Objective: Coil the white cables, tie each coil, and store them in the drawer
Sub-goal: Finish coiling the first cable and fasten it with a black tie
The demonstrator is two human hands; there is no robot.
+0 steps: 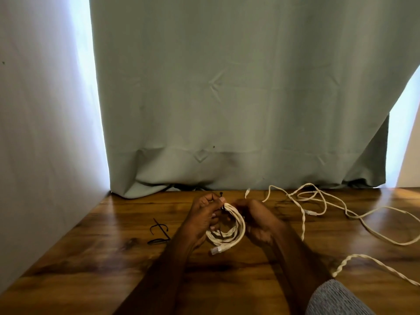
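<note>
A coil of white cable is held just above the wooden table, its plug end hanging at the bottom. My left hand grips the coil's left side and pinches a thin black tie at the coil's top. My right hand is curled at the coil's right side; its fingertips are hidden behind the coil. Loose white cables sprawl uncoiled over the right half of the table. No drawer is in view.
Two more black ties lie on the table to the left of my hands. A grey-green curtain hangs along the table's far edge, and a white wall bounds the left side.
</note>
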